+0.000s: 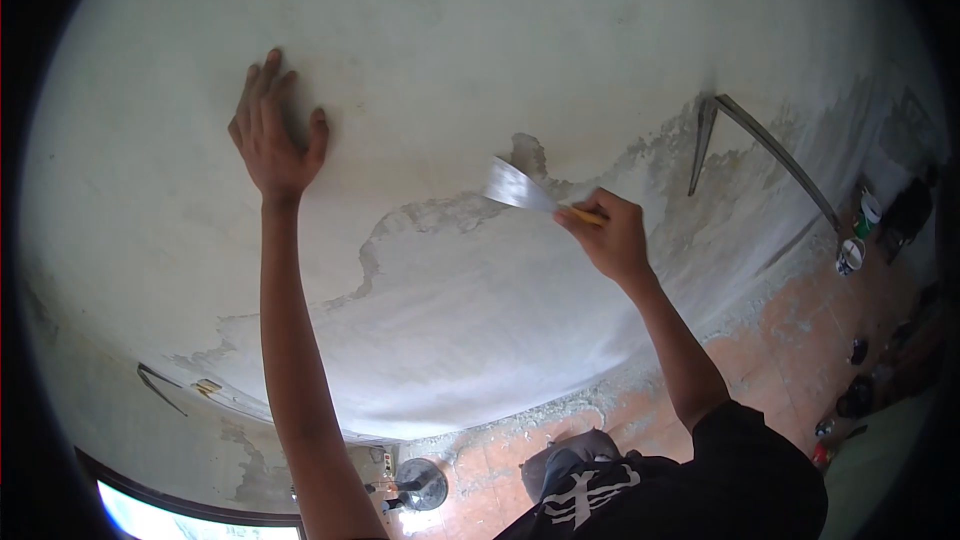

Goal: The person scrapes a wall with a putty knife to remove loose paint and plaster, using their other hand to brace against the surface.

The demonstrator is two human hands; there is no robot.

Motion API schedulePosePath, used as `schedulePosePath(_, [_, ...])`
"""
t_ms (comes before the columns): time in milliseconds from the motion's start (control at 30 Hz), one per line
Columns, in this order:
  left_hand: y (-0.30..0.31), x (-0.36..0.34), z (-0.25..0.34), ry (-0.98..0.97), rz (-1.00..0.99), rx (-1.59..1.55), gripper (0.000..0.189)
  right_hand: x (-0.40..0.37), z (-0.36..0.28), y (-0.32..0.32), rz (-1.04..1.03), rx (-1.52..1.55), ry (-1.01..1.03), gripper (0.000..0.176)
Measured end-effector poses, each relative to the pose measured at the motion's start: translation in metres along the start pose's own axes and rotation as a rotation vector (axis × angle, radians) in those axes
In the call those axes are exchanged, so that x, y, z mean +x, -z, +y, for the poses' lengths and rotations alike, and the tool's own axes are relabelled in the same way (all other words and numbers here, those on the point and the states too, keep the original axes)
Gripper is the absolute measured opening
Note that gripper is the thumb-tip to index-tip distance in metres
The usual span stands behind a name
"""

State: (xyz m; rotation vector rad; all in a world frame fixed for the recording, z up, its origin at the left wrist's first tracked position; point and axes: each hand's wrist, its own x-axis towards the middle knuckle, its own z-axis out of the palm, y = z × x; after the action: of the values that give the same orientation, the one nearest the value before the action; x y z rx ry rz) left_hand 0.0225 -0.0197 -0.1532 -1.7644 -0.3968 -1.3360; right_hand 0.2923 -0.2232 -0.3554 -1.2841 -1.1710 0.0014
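Observation:
My left hand (274, 140) rests against the upper wall (440, 60) with its fingers spread and nothing in it. To the right and lower, my right hand (612, 238) grips the yellow handle of a putty knife (520, 187). Its broad metal blade points up and left, right at the ragged edge of a rough, flaked patch (430, 217) in the wall's coating. A small darker bare spot (528, 153) lies just above the blade. Below the ragged line the wall looks smoother and whiter.
A metal bracket (775, 140) juts from the wall at right, near a white bucket (850, 256). Debris lies along the foot of the wall on the orange tiled floor (760, 360). A round dark stand or fan base (424, 485) is at the bottom, beside a bright window (180, 520).

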Motion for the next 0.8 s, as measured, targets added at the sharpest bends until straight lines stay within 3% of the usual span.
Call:
schedulePosePath(167, [-0.001, 0.001, -0.002, 0.000, 0.015, -0.003, 0.043, -0.003, 0.019, 0.012, 0.034, -0.006, -0.118, 0.026])
schedulePosePath(267, [-0.002, 0.003, 0.000, -0.024, 0.034, -0.007, 0.041, 0.003, -0.005, -0.003, 0.010, -0.017, -0.027, 0.029])
schedulePosePath(400, [0.000, 0.003, 0.000, -0.034, 0.060, -0.012, 0.039, -0.007, -0.012, 0.000, -0.016, 0.008, -0.053, 0.030])
schedulePosePath(567, [-0.002, 0.002, 0.000, -0.024, 0.067, 0.008, 0.038, -0.031, 0.020, -0.013, 0.176, 0.118, -0.169, 0.029])
schedulePosePath(800, [-0.001, 0.000, 0.000, -0.034, 0.065, -0.016, 0.038, -0.042, 0.020, -0.024, 0.147, 0.196, -0.248, 0.030])
